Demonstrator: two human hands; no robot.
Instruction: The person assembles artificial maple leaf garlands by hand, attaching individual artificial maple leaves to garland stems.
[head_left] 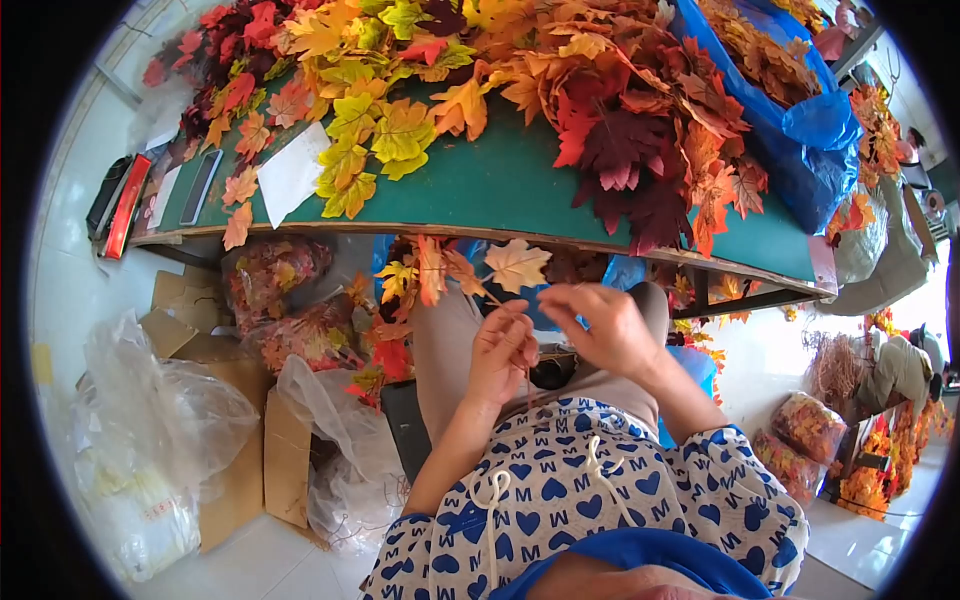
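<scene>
Pinching, with the fingertips of the left hand (498,350), what looks like a thin stem (490,295), the seated person holds it out over the lap, just before the near edge of the green counter (470,195). A pale orange leaf (517,266) shows just above those fingertips, and a small cluster of orange leaves (431,270) hangs to its left, by the counter's edge. The right hand (605,325) is close beside, its thumb and fingers curled nearly together; whether anything is between them cannot be told.

Judging by how things lie, the work on this piece seems partway along: some leaves appear gathered around the stem, though how firmly each is fixed does not show. Much seems left overall, since a broad heap of artificial leaves (560,50) in red, orange, yellow and dark maroon covers the far part of the counter, and more fill a blue plastic bag (820,130) at its right end.

The left fingers cover the lower end of the stem, and the joint between it and the pale leaf is too small to make out. The heap is cut off at the upper rim. Under the counter, shadow and the person's legs hide part of the leaves there, and the wide lens blurs the things near the right rim.
</scene>
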